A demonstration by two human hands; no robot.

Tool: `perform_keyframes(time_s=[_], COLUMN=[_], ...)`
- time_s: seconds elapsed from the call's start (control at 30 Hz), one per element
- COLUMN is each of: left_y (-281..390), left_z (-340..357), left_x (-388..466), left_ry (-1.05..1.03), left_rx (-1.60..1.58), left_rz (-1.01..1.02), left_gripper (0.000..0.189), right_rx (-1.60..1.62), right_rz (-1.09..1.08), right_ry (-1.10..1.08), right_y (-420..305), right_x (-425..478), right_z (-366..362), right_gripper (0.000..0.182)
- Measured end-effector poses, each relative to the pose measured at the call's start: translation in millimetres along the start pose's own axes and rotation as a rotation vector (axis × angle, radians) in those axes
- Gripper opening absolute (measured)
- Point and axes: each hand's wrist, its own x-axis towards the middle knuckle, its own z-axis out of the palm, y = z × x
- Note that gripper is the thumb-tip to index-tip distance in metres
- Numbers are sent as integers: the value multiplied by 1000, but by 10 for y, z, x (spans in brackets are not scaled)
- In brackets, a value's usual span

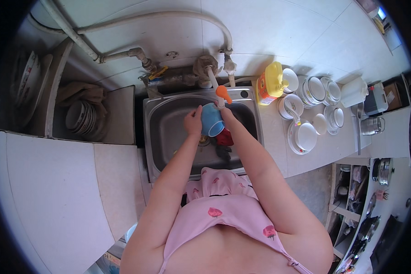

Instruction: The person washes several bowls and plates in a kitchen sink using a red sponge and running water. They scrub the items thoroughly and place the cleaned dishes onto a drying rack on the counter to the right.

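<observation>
A blue bowl (210,116) is tilted on its side above the stainless steel sink (167,137), its pale foot ring turned towards me. My left hand (193,124) grips the bowl from the left. On the other side my right hand (228,116) has hold of its rim, with most of the fingers hidden behind the bowl. The white tap (213,79) with an orange lever (222,91) ends right over the bowl; whether water runs I cannot tell. Below lie a red cloth (225,138), a dark wet cloth or scourer (222,152) and the drain (203,140), partly covered.
A yellow pump bottle (270,84) stands right of the sink. Beyond it are stacked white bowls (306,136), plates, spoons (291,111) and a metal ladle (359,126). Left, an open cubby (120,109) holds stacked bowls (80,118). Pipes (157,15) run along the tiled wall.
</observation>
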Motion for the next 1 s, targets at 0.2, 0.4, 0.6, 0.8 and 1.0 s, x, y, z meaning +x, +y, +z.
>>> perform_keyframes(time_s=[0.2,0.4,0.6,0.8,1.0], left_y=[-62,-50,-145,-281,-385], left_z=[37,89,120,134,165], left_x=[7,25,64,82,127], left_ry=[-101,-25,-109,-125,-263], left_rx=[-430,-850,-1009,-977,-958], left_rz=[-272,-549,-650,-804,-891], left_gripper=[37,38,37,42,42], right_rx=[190,324,355,151,190], right_rz=[17,17,-218,-350,-218], right_ry=[-33,63,101,266,250], right_y=[86,53,233,329,323], right_x=[1,-302,-220,-196,-115], right_z=[-139,41,113,76,-59], right_gripper=[42,40,44,49,58])
